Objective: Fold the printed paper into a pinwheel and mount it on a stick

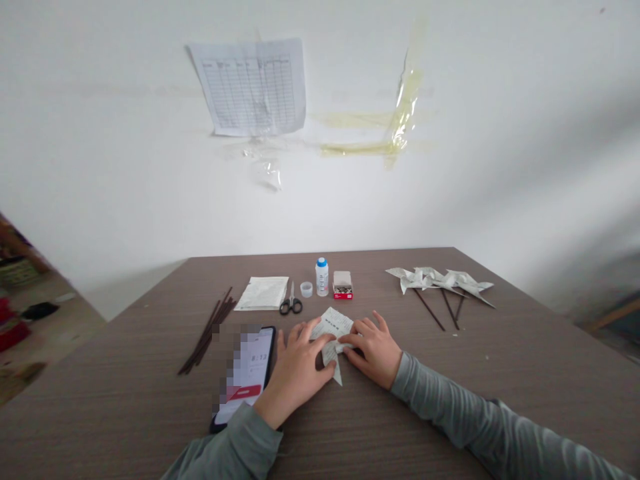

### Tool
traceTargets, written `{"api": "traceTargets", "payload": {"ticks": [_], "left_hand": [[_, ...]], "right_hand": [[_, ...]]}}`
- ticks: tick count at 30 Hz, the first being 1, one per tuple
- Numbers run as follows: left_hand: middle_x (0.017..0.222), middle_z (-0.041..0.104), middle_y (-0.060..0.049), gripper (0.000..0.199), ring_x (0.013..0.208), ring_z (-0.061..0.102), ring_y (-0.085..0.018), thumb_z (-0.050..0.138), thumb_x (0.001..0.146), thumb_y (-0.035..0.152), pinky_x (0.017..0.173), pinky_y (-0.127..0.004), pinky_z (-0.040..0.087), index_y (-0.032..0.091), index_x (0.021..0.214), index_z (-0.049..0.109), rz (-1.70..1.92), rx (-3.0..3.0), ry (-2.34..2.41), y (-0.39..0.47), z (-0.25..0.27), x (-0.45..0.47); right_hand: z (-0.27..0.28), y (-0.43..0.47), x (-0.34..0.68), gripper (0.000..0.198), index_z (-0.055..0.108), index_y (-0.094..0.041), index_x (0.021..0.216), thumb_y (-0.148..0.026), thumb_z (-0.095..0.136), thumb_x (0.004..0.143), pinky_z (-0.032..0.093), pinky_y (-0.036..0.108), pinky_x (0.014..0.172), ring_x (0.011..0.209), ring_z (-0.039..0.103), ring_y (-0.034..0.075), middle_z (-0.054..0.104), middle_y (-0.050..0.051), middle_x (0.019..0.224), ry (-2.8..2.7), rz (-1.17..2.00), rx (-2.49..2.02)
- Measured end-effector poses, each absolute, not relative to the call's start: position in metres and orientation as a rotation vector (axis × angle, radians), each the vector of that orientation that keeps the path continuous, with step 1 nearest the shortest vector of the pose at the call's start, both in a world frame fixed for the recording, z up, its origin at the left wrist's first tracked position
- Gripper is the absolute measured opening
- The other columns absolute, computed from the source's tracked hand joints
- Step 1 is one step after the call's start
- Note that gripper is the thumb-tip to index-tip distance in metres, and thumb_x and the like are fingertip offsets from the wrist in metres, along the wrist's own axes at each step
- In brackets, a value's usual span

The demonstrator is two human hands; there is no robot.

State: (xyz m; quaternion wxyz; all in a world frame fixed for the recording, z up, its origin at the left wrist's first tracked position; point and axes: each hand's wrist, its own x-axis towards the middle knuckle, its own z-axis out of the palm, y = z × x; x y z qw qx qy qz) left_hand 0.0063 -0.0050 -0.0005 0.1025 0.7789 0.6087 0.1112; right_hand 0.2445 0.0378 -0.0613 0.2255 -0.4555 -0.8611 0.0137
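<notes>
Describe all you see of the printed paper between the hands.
The printed paper is pale, thin-looking, with dark print, and partly folded: one narrow tip points toward the camera, a broader corner toward the wall. It is on or just above the table; the left hand and right hand touch it and hide parts.

A brown table (125, 400) meets a white wall (125, 167) bearing yellowed tape (401, 127).

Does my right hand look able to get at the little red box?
Probably yes: the red box sits beyond your right hand with nothing standing between, though that hand is on the folded paper.
</notes>
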Motion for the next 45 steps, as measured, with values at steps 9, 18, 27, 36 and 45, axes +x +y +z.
{"api": "traceTargets", "payload": {"ticks": [9, 18, 27, 36, 45], "left_hand": [[0.198, 0.069, -0.013, 0.05, 0.185, 0.061, -0.052, 0.089, 0.112, 0.026, 0.154, -0.098, 0.036, 0.042, 0.16, 0.095, 0.275, 2.288, 1.777, -0.009, 0.008, 0.005], [0.197, 0.07, -0.011, 0.05, 0.184, 0.06, -0.051, 0.089, 0.112, 0.026, 0.154, -0.095, 0.039, 0.044, 0.159, 0.096, 0.278, 2.281, 1.777, -0.009, 0.008, 0.004], [0.203, 0.064, -0.012, 0.056, 0.185, 0.059, -0.054, 0.091, 0.107, 0.024, 0.156, -0.091, 0.039, 0.037, 0.162, 0.094, 0.289, 2.277, 1.823, -0.008, 0.005, 0.007], [0.204, 0.063, -0.011, 0.053, 0.187, 0.058, -0.052, 0.089, 0.111, 0.025, 0.156, -0.095, 0.035, 0.038, 0.162, 0.094, 0.238, 2.274, 1.801, -0.008, 0.01, 0.008], [0.206, 0.06, -0.012, 0.056, 0.191, 0.053, -0.052, 0.086, 0.113, 0.026, 0.157, -0.094, 0.034, 0.04, 0.168, 0.091, 0.172, 2.26, 1.795, -0.01, 0.015, 0.008]], "right_hand": [[-0.057, 0.036, 0.242, 0.033, 0.102, -0.04, 0.122, -0.029, 0.071, 0.125, 0.05, 0.079, 0.148, 0.123, 0.088, 0.035, 0.095, 0.007, 0.118, -2.347, 0.119, -1.306], [-0.052, 0.036, 0.244, 0.033, 0.101, -0.04, 0.111, -0.031, 0.073, 0.127, 0.05, 0.082, 0.148, 0.121, 0.089, 0.034, 0.095, 0.005, 0.116, -2.357, 0.136, -1.276], [-0.048, 0.035, 0.242, 0.036, 0.101, -0.037, 0.116, -0.03, 0.067, 0.129, 0.053, 0.078, 0.147, 0.123, 0.086, 0.033, 0.095, 0.007, 0.118, -2.417, 0.101, -1.282], [-0.068, 0.04, 0.238, 0.035, 0.101, -0.036, 0.116, -0.03, 0.068, 0.128, 0.049, 0.08, 0.149, 0.118, 0.084, 0.031, 0.093, 0.006, 0.114, -2.356, 0.072, -1.31], [-0.055, 0.036, 0.244, 0.035, 0.102, -0.042, 0.118, -0.029, 0.071, 0.127, 0.051, 0.08, 0.149, 0.122, 0.089, 0.034, 0.096, 0.005, 0.118, -2.338, 0.15, -1.289]]}}
